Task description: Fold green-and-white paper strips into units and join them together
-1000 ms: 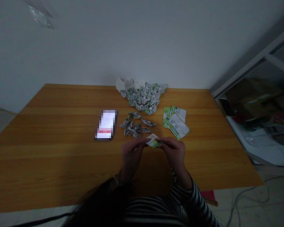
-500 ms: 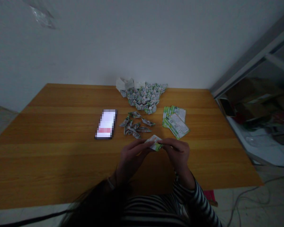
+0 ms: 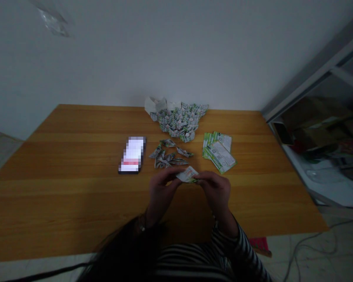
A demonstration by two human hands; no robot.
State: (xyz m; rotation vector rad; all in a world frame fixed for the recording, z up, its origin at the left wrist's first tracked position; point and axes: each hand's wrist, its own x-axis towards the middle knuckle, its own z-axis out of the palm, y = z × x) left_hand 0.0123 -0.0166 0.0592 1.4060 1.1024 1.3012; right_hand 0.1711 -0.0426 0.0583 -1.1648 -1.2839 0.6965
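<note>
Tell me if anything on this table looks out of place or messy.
Nothing looks spilled or damaged. The flat leaflets lie fanned and askew, and a few folded pieces lie scattered apart from the big heap. The left hand and right hand pinch one more paper.

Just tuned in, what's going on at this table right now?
A person pinches a small printed paper slip between the left hand and right hand, just above the wooden table. It looks partly folded. Beyond the hands lie a few loose folded pieces, and a bigger heap of folded pieces sits by the wall. Flat green-printed slips lie to the right and a lit phone to the left.
</note>
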